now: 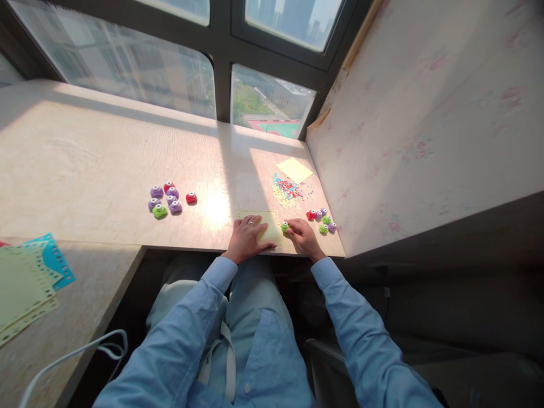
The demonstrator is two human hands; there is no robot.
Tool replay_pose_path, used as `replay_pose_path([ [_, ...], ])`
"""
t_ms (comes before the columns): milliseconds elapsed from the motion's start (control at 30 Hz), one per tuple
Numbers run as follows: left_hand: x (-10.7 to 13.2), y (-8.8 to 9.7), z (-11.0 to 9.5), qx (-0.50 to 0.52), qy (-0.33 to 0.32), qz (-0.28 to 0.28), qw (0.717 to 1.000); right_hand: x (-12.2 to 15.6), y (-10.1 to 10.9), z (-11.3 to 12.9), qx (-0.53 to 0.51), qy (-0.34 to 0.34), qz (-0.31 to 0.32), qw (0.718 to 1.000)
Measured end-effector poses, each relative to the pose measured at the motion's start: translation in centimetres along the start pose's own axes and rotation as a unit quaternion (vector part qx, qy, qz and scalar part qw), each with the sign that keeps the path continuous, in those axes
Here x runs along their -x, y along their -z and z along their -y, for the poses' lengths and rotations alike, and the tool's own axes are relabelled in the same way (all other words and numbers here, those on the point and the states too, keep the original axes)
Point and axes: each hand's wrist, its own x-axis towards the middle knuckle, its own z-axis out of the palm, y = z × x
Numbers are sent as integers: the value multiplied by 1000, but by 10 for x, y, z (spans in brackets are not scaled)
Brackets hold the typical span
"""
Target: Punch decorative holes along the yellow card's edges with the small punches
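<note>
A pale yellow sheet of paper [269,220] lies near the sill's front edge, with a row of small punched holes along its far edge. My left hand [249,237] rests on it, fingers stretched out and pressing it down; a ring is on one finger. At the sheet's right edge, my right hand [301,235] grips a small green craft punch [284,227] between thumb and fingers. Whether the paper sits inside the punch's slot, I cannot tell. Just right of that hand stand several more punches, among them a red one [311,215] and a green one [323,229].
Punched-out confetti [287,190] in red, blue and yellow lies beyond my hands, beside a yellow paper piece [295,170]. More punches [171,192] stand to the left. Hole-edged sheets [25,283] and a white cable [72,354] are at far left. A papered wall [408,124] bounds the right.
</note>
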Motion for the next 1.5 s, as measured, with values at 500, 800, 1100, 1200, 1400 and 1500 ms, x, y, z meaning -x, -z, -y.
replay_pose_path([
  [500,1,-2,2,1,-15,0,1000,0,-1,8,-26,-54,-22,998],
  [800,0,0,4,37,-27,21,999,0,1,3,-53,-58,-8,997],
  [1100,0,1,1,16,-27,38,999,-1,-2,10,-25,-56,-12,998],
  [1200,0,1,0,10,-28,30,999,0,-1,12,-9,-39,-3,999],
  [1400,0,2,-3,9,-19,23,1000,4,0,15,14,2,-7,1000],
  [1500,0,4,-3,3,-22,29,999,7,-2,16,17,15,-15,1000],
])
